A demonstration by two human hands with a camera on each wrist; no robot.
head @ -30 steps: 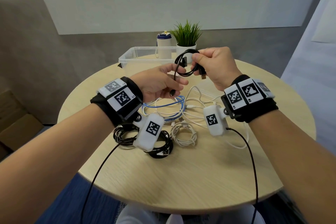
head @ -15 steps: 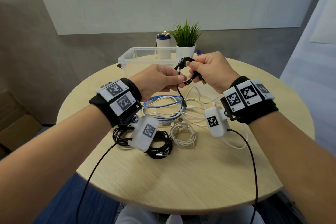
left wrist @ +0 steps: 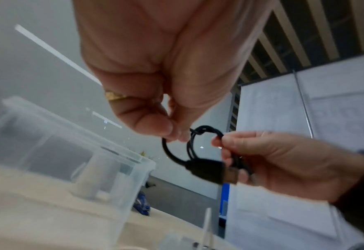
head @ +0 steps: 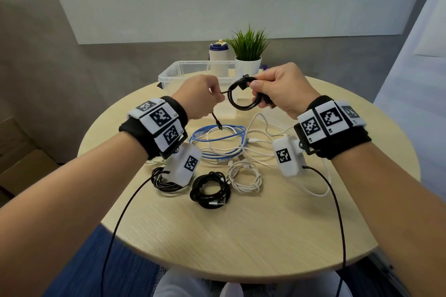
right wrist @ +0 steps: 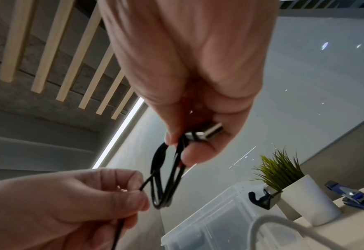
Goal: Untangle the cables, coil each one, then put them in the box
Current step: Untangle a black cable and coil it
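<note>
– Where is the black cable (head: 242, 98)?
– Up between the hands. The right hand (head: 280, 90) grips its little loop. The left hand (head: 200, 99) pinches its loose end.
– And the box (head: 173, 75)?
– Just behind the hands.

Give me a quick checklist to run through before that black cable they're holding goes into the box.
1. Right hand holds the black cable coil firmly: ok.
2. Loose tail tucked in: not ok; the left hand pinches it and its plug dangles.
3. Coil free of the cables on the table: ok, it is held above them.
4. Clear box open on top: ok.
5. Box has room: cannot tell, its inside is mostly hidden.
6. Other cables sorted: not ok; the blue cable and white ones lie tangled.
</note>
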